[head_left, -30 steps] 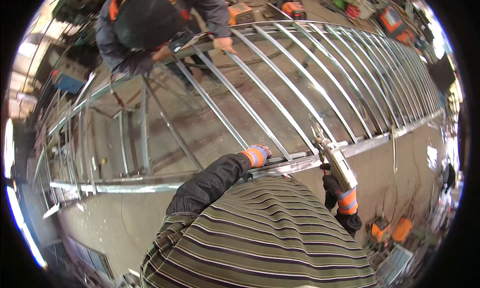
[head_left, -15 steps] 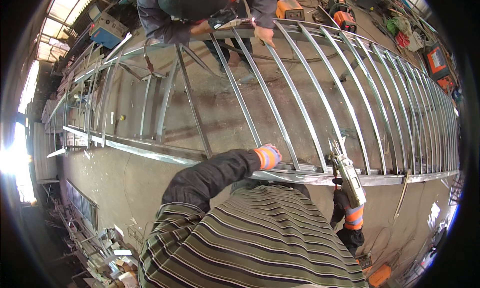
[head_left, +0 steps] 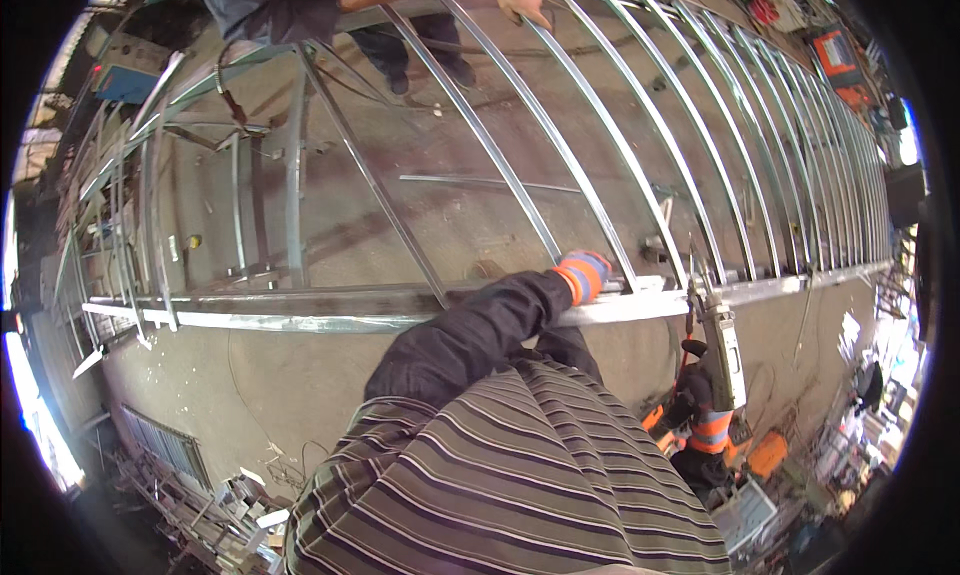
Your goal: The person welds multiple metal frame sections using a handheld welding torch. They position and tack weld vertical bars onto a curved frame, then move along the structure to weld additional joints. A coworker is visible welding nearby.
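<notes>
A long ladder-like metal frame (head_left: 350,320) lies across in front of me, its near rail close to my body. My left hand (head_left: 592,271), in an orange-striped glove, is at this rail between the ends of two crossbars. Its fingers look curled downward, and what they hold is hidden. Off to the right, my right hand (head_left: 692,383), dark-gloved with an orange striped cuff, is closed round a long silver hand tool (head_left: 726,353) with a narrow tip. That tip points away from me and reaches over the near rail. I cannot make out the tool's exact kind.
Across the frame, a co-worker's hand (head_left: 522,3) rests at a crossbar beside a bright glow on the far rail. A thin metal bar (head_left: 490,182) lies on the floor inside the frame. Orange equipment (head_left: 768,455) and scrap pieces (head_left: 250,510) lie lower in view.
My view has tilted down, and the co-worker's head has left it. A bright glow shows at the far rail. My right hand's tool has drawn back slightly toward the near rail.
</notes>
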The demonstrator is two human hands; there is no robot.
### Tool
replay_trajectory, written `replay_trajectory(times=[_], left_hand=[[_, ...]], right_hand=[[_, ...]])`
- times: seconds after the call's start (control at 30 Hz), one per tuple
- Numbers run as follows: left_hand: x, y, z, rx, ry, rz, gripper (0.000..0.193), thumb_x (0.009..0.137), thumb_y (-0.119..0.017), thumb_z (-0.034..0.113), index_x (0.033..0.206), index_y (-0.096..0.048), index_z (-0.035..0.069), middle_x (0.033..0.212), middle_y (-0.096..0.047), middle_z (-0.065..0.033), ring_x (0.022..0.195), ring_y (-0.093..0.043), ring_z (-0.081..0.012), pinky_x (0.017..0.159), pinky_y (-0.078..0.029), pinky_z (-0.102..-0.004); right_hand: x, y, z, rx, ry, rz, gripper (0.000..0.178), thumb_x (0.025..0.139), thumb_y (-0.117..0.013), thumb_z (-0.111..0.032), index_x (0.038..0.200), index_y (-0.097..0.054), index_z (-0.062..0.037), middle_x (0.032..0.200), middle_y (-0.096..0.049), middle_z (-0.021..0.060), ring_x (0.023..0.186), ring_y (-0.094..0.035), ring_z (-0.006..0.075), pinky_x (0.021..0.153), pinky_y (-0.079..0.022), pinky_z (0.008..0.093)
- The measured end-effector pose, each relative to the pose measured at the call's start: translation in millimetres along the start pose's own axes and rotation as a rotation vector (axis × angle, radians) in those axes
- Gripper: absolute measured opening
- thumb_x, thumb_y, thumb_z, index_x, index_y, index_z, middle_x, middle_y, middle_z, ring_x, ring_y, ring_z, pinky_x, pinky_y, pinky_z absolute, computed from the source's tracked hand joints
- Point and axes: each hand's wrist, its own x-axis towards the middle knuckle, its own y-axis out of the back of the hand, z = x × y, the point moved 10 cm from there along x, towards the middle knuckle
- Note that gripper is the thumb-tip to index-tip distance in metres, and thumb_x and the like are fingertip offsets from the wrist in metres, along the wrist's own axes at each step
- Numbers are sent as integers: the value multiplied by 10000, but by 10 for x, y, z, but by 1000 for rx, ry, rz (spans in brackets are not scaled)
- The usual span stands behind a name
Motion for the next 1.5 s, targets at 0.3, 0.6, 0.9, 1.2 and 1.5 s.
replay_trajectory(times=[0.3,0.6,0.9,1.2,1.5], left_hand=[[11,274,71,69,-7,-37,402,905,-610,334,1211,-715,96,1218,-722,-176,1155,-688,-337,980,-531,-458],[-67,269,-96,174,153,-87,321,847,-640,213,1130,-752,113,1129,-766,-118,1111,-711,-334,939,-526,-487],[-226,221,-30,163,231,-51,386,950,-605,384,1228,-706,136,1358,-638,-125,1280,-580,-338,1061,-421,-537],[-1155,527,912,-161,-320,649,396,774,-733,216,1115,-664,27,1208,-637,-179,1152,-594,-373,1041,-459,-485],[-576,-3572,-374,-234,36,0,453,907,-673,273,1310,-624,72,1225,-674,-216,1136,-634,-408,978,-503,-477]], right_hand=[[-588,-174,124,-45,30,94,442,863,-685,-81,1290,-617,12,1221,-694,148,836,-654,126,730,-545,290],[-476,-87,281,-145,137,93,462,760,-700,-37,1222,-686,-13,1035,-764,70,703,-643,100,634,-530,288],[-263,34,525,-64,71,-8,483,777,-645,-5,1259,-664,-18,973,-749,83,666,-639,107,591,-536,297],[-574,-92,1016,-53,49,132,623,871,-650,23,1473,-501,-39,1168,-700,108,880,-606,82,694,-515,244],[-1988,249,3143,-20,-343,602,491,813,-671,-41,1298,-596,-11,1085,-733,57,788,-616,89,676,-508,238]])
